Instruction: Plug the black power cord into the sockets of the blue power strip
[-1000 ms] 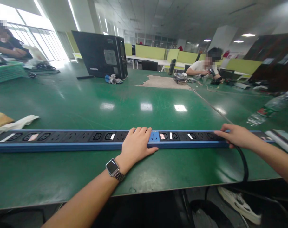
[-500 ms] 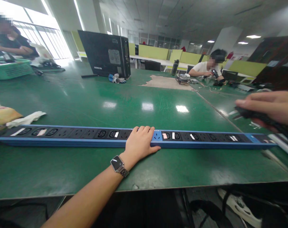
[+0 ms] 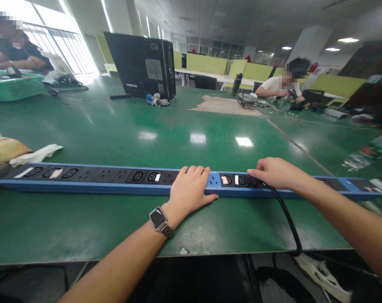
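A long blue power strip [image 3: 115, 188] with black sockets lies across the green table near its front edge. My left hand [image 3: 192, 185], with a watch on the wrist, is wrapped over the strip's middle, just left of the blue socket [image 3: 213, 180]. My right hand [image 3: 269, 171] is closed on a black plug, mostly hidden by the fingers, at the sockets right of the two white-labelled ones. From it a black cable [image 3: 288, 219] curves down over the table edge. How far the plug sits in a socket cannot be seen.
A black computer case [image 3: 140, 67] stands at the back, gloves [image 3: 157, 100] beside it. A green basket [image 3: 16, 87] is at the left, a plastic bottle [image 3: 369, 151] at the right. Two people sit across the table. A yellow bag [image 3: 6, 149] lies near the strip's left end.
My right hand has moved left and down from the right side, bringing the plug onto the strip. My left hand keeps its hold. The view has shifted slightly.
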Demonstrator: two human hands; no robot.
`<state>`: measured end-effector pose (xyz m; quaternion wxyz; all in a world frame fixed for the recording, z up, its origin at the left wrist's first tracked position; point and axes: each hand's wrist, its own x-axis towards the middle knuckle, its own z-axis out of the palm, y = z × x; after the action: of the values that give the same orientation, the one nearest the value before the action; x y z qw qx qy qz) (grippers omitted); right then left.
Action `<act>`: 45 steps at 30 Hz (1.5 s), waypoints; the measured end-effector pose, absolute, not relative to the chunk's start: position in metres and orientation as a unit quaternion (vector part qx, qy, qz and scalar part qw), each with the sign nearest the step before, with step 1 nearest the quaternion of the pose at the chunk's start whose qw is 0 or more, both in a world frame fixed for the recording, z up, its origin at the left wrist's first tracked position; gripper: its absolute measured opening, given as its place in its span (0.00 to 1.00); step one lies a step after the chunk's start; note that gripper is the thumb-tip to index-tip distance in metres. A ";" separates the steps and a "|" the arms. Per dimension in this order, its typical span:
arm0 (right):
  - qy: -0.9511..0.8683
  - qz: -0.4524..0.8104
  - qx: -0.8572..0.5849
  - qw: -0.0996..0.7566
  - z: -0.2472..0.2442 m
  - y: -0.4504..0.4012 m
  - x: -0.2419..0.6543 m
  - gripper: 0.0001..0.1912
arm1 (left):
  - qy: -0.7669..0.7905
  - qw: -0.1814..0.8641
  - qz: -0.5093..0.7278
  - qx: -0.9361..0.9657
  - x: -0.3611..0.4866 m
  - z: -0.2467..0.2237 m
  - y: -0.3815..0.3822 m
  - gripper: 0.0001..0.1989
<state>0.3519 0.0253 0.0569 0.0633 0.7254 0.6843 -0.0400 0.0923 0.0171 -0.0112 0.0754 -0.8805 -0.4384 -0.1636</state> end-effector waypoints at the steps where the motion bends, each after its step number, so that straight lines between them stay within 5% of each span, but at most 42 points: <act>1: 0.683 -0.043 0.726 0.069 0.056 0.026 0.351 0.21 | -0.438 0.075 -0.163 -0.881 0.092 -0.011 0.017 0.36; 10: 0.676 -0.026 0.736 0.036 0.039 0.015 0.348 0.22 | -0.443 0.073 -0.156 -0.880 0.093 -0.011 0.017 0.35; 14: 0.634 -0.151 0.758 0.003 0.054 0.006 0.346 0.21 | -0.442 0.070 -0.161 -0.880 0.093 -0.011 0.017 0.36; 20: 0.573 -0.258 0.753 -0.192 0.057 0.000 0.373 0.25 | -0.419 0.031 -0.202 -0.885 0.091 -0.009 0.016 0.34; 24: 0.540 -0.096 0.789 -0.277 0.024 0.005 0.402 0.20 | -0.386 -0.017 -0.235 -0.892 0.114 -0.003 0.011 0.29; 29: 0.524 0.079 0.802 -0.277 -0.012 0.006 0.415 0.18 | -0.324 -0.038 -0.245 -0.913 0.179 0.002 0.009 0.30; 34: 0.535 0.085 0.801 -0.255 -0.011 0.004 0.407 0.19 | -0.310 -0.035 -0.235 -0.921 0.212 0.000 0.016 0.13; 41: 0.527 0.071 0.816 -0.226 -0.002 0.001 0.399 0.17 | -0.274 -0.054 -0.475 -0.835 0.210 0.034 0.018 0.16; 45: 0.518 0.066 0.817 -0.244 -0.006 0.002 0.402 0.17 | -0.382 -0.102 -0.603 -0.693 0.164 0.048 0.038 0.17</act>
<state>0.4019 0.0025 -0.0061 -0.2442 0.8169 0.5182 0.0664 0.1643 0.0378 0.0482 -0.1020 -0.6928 -0.3817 -0.6032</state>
